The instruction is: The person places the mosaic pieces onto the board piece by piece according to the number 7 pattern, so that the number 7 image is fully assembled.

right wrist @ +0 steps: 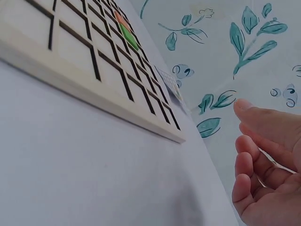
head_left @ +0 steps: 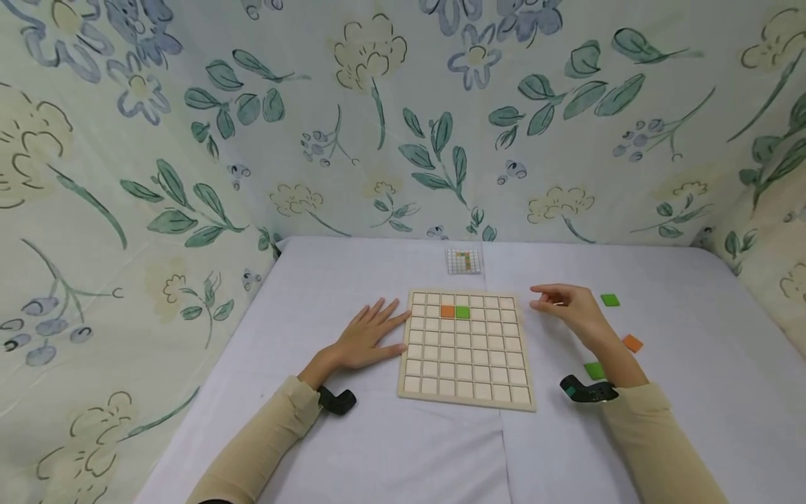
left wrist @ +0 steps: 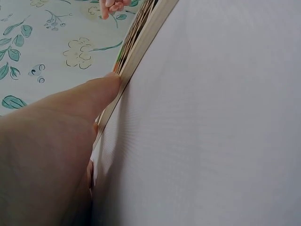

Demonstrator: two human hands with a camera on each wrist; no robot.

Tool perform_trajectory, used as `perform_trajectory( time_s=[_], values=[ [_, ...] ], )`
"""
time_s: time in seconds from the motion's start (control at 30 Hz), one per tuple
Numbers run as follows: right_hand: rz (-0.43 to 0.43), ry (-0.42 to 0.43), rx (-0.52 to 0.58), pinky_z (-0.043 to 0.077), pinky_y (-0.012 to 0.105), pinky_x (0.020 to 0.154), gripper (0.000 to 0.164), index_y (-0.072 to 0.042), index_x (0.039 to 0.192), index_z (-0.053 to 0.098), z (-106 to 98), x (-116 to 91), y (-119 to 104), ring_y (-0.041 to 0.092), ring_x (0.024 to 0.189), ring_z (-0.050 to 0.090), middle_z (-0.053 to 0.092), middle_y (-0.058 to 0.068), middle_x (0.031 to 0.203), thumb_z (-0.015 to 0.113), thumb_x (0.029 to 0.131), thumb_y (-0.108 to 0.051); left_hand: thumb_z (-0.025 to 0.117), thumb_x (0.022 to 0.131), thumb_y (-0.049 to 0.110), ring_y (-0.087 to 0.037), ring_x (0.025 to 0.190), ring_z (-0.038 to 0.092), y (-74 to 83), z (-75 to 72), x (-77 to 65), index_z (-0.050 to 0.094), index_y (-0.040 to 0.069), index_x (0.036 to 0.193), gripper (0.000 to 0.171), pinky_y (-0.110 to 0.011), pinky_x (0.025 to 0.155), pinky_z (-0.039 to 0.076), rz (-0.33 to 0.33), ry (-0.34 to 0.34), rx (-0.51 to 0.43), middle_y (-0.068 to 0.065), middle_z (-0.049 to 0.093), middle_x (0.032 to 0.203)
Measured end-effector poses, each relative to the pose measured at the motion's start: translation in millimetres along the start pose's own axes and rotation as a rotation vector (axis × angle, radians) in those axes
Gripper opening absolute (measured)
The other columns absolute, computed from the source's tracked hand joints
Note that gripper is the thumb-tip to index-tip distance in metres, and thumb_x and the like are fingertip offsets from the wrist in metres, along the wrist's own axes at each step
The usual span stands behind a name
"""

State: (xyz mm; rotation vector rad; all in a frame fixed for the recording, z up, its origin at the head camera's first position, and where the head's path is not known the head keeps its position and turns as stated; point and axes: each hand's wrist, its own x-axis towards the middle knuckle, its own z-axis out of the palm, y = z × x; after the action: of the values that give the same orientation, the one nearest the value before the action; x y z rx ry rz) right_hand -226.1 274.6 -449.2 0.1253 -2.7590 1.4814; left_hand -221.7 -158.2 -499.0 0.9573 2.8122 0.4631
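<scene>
1. The left hand (head_left: 367,341) lies with its fingers spread on the counter (head_left: 352,280), just left of the wooden grid board (head_left: 464,394). Its thumb touches the board's left edge, and the index fingertip reaches that same edge farther up.
2. The right hand (head_left: 573,308) is raised beside the board's far right corner. Its fingers are bent loosely, with a gap between thumb and index finger, and it pinches nothing that shows in the head or right wrist view.
3. The board lies flat near the middle of the counter, between the two hands, its square cells set in rows and columns.
4. Two tiles sit in neighbouring cells in the second row from the far edge: an orange tile (head_left: 448,311) on the left and a green tile (head_left: 462,312) on the right.
5. Three loose tiles lie right of the board: a far green tile (head_left: 610,300), a loose orange tile (head_left: 633,343) just right of the right forearm, and a near green tile (head_left: 594,370) beside the right wrist.
6. A small pattern card (head_left: 463,262), printed with a grid and some coloured squares, lies beyond the board's far edge, apart from it.
7. Beige sleeves (head_left: 258,441) cover both forearms, and a black device (head_left: 340,401) is worn at each wrist.
8. White cloth covers the counter; floral fabric (head_left: 390,182) hangs behind it and at both sides.
</scene>
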Motion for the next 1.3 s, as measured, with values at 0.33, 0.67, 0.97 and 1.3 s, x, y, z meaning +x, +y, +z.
perform_trajectory(
  time_s=[0.33, 0.67, 0.97, 1.3],
  values=[
    [0.039, 0.04, -0.029, 0.042, 0.023, 0.066, 0.057, -0.002, 0.133, 0.062, -23, -9, 23, 0.015, 0.088, 0.051, 0.058, 0.01, 0.105, 0.074, 0.091, -0.038, 0.041, 0.1, 0.063, -0.031, 0.152, -0.001, -0.3, 0.6, -1.2, 0.02, 0.03, 0.161, 0.073, -0.053, 0.119, 0.001, 0.006, 0.013, 0.0, -0.004, 0.007, 0.167],
    [0.062, 0.1, -0.085, 0.044, 0.015, 0.067, 0.056, 0.0, 0.131, 0.064, -36, -9, 43, 0.01, 0.085, 0.054, 0.065, 0.008, 0.101, 0.074, 0.091, -0.037, 0.038, 0.099, 0.067, -0.028, 0.152, -0.004, -1.9, 1.0, -0.9, 0.016, 0.033, 0.161, 0.074, -0.05, 0.12, -0.002, -0.006, -0.006, 0.006, -0.001, 0.003, 0.167],
    [0.11, 0.1, -0.12, 0.04, 0.019, 0.065, 0.059, 0.002, 0.136, 0.059, -42, -9, 53, 0.022, 0.091, 0.046, 0.055, 0.014, 0.106, 0.074, 0.092, -0.035, 0.038, 0.099, 0.066, -0.029, 0.152, -0.002, -1.0, 1.5, -0.8, 0.018, 0.031, 0.161, 0.074, -0.051, 0.12, -0.001, 0.0, 0.013, 0.008, -0.003, 0.006, 0.167],
    [0.103, 0.105, -0.164, 0.04, 0.017, 0.064, 0.055, 0.004, 0.136, 0.058, -47, -4, 68, 0.023, 0.09, 0.045, 0.055, 0.015, 0.103, 0.073, 0.093, -0.028, 0.038, 0.099, 0.065, -0.031, 0.152, -0.002, -0.2, 1.8, 0.6, 0.018, 0.031, 0.161, 0.073, -0.051, 0.12, -0.001, -0.001, 0.005, 0.019, -0.004, 0.006, 0.167]
  ],
)
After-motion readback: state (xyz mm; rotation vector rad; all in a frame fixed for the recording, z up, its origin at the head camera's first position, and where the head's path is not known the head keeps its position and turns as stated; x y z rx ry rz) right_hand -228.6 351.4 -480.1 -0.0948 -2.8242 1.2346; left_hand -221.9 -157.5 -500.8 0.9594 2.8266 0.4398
